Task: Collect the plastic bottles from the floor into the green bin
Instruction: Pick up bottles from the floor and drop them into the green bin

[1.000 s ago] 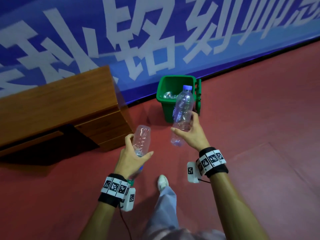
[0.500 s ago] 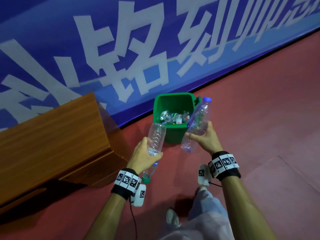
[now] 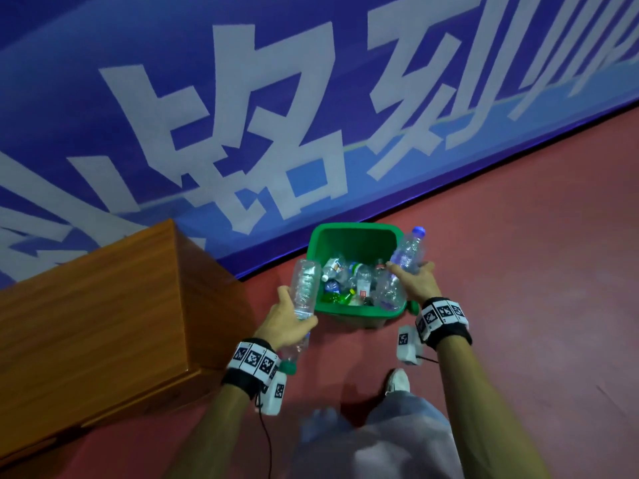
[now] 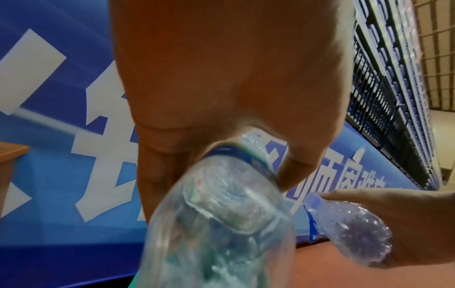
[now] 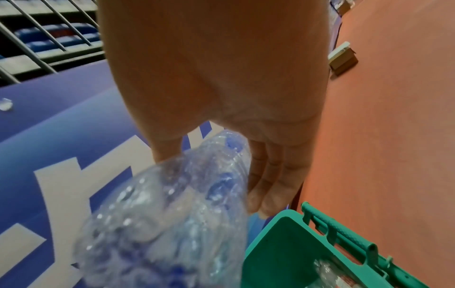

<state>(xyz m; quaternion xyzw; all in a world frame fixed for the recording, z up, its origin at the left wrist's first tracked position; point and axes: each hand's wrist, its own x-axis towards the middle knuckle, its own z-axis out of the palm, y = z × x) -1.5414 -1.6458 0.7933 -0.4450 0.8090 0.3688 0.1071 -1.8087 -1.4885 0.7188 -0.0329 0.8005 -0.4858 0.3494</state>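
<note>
The green bin stands on the red floor against the blue banner wall, with several plastic bottles inside. My left hand grips a clear bottle with a green cap just left of the bin's rim; the same bottle fills the left wrist view. My right hand holds a clear blue-capped bottle tilted over the bin's right rim, its base above the opening. In the right wrist view this bottle hangs beside the bin's rim.
A brown wooden bench stands left of the bin, close to my left arm. The blue banner wall runs behind the bin. My shoe is on the red floor below the bin. A small box lies farther off.
I have stepped closer to the bin. Both hands moved forward with their bottles; the right bottle is now over the bin's opening and the left one reached its left rim.
</note>
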